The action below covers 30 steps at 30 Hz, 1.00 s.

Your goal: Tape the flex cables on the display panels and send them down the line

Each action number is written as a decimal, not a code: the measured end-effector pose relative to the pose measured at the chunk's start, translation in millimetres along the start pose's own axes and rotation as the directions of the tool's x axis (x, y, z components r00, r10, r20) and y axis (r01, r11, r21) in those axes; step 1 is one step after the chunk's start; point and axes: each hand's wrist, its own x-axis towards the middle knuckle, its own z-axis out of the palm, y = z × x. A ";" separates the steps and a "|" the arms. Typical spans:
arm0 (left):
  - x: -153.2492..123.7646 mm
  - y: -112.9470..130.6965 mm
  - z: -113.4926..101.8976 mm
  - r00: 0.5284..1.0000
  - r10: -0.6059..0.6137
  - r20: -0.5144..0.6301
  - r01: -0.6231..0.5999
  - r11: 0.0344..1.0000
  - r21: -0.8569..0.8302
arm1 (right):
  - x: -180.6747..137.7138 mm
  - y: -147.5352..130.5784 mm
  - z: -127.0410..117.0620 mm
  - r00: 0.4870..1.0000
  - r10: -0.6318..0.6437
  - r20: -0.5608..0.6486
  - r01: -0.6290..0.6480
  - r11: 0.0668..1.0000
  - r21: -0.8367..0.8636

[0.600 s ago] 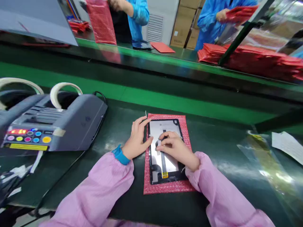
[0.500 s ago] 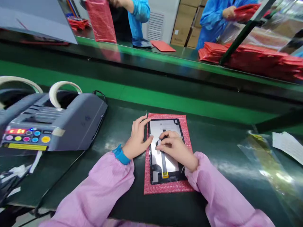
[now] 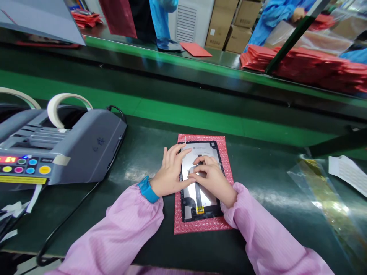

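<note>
A tablet screen panel (image 3: 208,194) lies back side up, with a silvery back, black border and a dark flat cable (image 3: 198,193) ending in a yellow connector. Under it is a pink bubble-wrap bag (image 3: 228,168). My left hand (image 3: 170,170) is at the panel's left edge, fingers spread, its thumb reaching to the fingertips of my right hand. A thin white strip (image 3: 185,140) stands up by its fingertips. Over the middle of the panel my right hand (image 3: 213,177) is closed in a pinch, with a small pale strip of tape (image 3: 191,170) at the fingertips, partly hidden.
A grey tape dispenser (image 3: 83,149) with a tape roll and lit buttons stands at left, its black cable (image 3: 69,210) running along the table. Clear tape (image 3: 323,194) and printed paper (image 3: 348,175) lie at right. Beyond the ledge, people in blue sleeves are near red bags (image 3: 309,70).
My left hand has moved right over the panel, its thumb now meeting my right fingertips. My right hand has shifted only slightly. The view has turned a little, and the co-workers' hands have moved.
</note>
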 end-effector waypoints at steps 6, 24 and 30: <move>0.0 2.7 2.6 1.000 -0.007 0.022 0.006 0.999 0.037 | 0.3 0.2 0.1 1.000 0.017 -0.012 -0.016 0.999 0.035; 3.8 -9.6 -6.6 1.000 -0.003 -0.014 0.001 0.994 -0.106 | 4.9 6.8 -6.7 0.993 0.092 0.068 -0.102 0.980 0.170; 2.0 -5.3 -5.3 0.999 0.027 0.025 -0.026 0.998 -0.063 | 1.1 -3.2 -2.6 0.997 0.068 0.047 -0.069 0.997 0.020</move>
